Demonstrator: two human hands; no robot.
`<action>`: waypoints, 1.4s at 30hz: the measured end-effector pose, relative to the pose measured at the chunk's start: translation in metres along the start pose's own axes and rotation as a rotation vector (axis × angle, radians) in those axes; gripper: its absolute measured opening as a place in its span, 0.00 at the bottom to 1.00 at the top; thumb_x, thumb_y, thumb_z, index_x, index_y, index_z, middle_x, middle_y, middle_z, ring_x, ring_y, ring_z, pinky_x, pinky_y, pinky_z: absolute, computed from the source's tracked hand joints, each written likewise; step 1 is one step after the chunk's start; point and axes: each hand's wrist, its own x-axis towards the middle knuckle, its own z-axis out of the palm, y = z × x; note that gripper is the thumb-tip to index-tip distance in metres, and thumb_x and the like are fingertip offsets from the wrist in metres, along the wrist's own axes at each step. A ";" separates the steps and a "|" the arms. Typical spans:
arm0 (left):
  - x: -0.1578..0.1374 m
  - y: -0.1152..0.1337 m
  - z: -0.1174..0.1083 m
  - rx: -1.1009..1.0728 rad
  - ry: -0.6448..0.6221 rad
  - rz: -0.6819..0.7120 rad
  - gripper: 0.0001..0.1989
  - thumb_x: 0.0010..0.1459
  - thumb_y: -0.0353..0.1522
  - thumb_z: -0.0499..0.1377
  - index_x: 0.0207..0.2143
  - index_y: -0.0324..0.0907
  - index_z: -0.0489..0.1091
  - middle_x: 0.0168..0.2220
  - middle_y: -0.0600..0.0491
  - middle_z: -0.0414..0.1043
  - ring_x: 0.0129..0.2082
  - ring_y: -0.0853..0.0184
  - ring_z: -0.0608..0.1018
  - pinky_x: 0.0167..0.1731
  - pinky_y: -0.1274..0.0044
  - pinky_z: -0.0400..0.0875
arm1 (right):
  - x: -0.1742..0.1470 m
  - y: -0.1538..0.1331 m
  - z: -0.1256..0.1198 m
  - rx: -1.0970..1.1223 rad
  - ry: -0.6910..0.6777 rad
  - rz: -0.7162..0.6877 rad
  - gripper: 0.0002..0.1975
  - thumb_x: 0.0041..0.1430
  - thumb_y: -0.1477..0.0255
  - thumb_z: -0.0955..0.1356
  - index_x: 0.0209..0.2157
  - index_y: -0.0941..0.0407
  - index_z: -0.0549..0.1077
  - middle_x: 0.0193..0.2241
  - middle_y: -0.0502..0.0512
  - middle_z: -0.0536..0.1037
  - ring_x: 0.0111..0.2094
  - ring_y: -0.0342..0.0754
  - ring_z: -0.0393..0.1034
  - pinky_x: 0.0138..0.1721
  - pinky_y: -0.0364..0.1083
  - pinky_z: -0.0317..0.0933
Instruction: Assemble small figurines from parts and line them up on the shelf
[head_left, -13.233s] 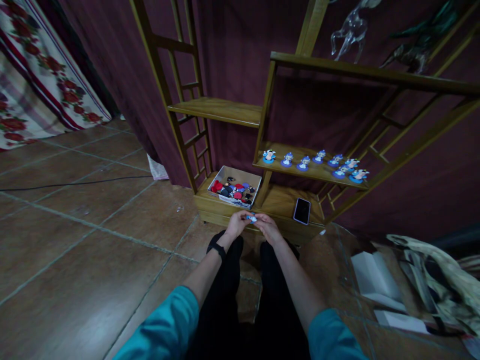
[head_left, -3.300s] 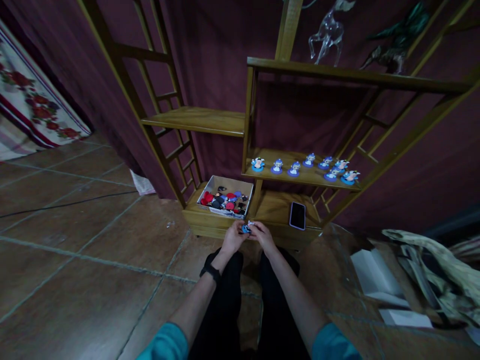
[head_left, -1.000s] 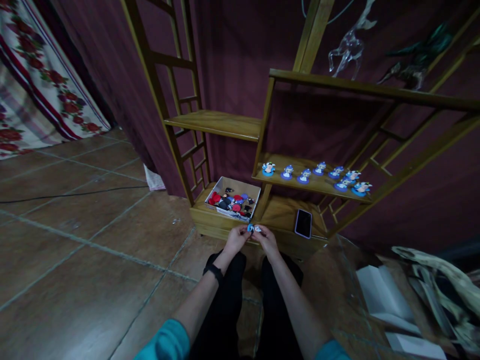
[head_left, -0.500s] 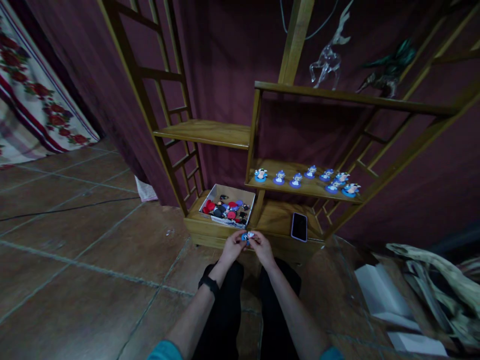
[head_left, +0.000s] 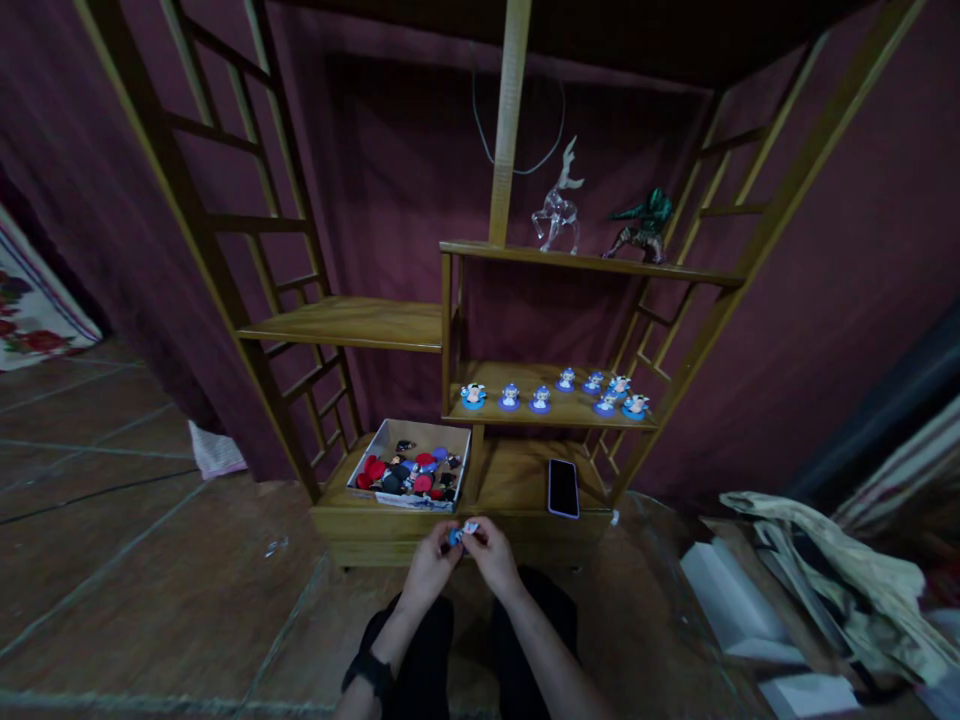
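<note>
Between my two hands is a small blue and white figurine (head_left: 460,534), held just in front of the shelf's low front edge. My left hand (head_left: 432,563) pinches its blue base side, and my right hand (head_left: 489,556) grips the white upper part; the fingers hide much of it. Just beyond my hands stands an open cardboard box (head_left: 463,462) holding a jumble of red, black and purple figurines. On the middle shelf (head_left: 487,409), several little figurines stand upright on blue or purple round bases, among them a pink and white one (head_left: 473,396) at the left end.
A phone (head_left: 563,488) lies on the bottom shelf to the right. Higher up stand a clear deer statuette (head_left: 558,212) and a dark green warrior-like figure (head_left: 643,225). White boxes (head_left: 739,600) and a pale cloth bundle (head_left: 847,570) lie on the floor at right.
My view has tilted up and turned right, so the shelf sits lower and further left. Both hands still hold the small figurine.
</note>
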 end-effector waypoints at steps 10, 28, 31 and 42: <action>-0.012 0.026 0.005 0.114 -0.013 0.014 0.22 0.44 0.37 0.60 0.43 0.40 0.67 0.26 0.54 0.71 0.28 0.66 0.74 0.33 0.76 0.67 | -0.010 -0.020 -0.010 0.077 0.067 0.006 0.14 0.47 0.61 0.67 0.37 0.50 0.72 0.32 0.51 0.76 0.35 0.50 0.71 0.34 0.45 0.65; -0.020 0.040 -0.027 -0.001 0.106 -0.046 0.34 0.41 0.44 0.60 0.51 0.38 0.63 0.22 0.57 0.68 0.25 0.66 0.73 0.30 0.75 0.66 | 0.010 -0.091 -0.057 0.299 0.124 -0.003 0.18 0.44 0.59 0.69 0.36 0.54 0.72 0.31 0.54 0.75 0.30 0.48 0.69 0.23 0.43 0.65; -0.018 0.034 -0.033 0.021 0.114 -0.042 0.34 0.43 0.44 0.59 0.52 0.36 0.62 0.22 0.56 0.68 0.26 0.66 0.72 0.31 0.75 0.66 | 0.045 -0.153 -0.078 0.230 0.060 -0.157 0.17 0.46 0.61 0.69 0.38 0.54 0.71 0.32 0.53 0.75 0.30 0.46 0.69 0.26 0.42 0.65; -0.013 0.026 -0.037 0.137 0.122 -0.029 0.26 0.46 0.41 0.56 0.45 0.35 0.69 0.22 0.53 0.69 0.25 0.66 0.72 0.30 0.76 0.65 | 0.215 -0.259 -0.069 -0.697 0.076 -0.387 0.11 0.47 0.69 0.67 0.36 0.52 0.72 0.27 0.48 0.75 0.30 0.43 0.69 0.33 0.41 0.60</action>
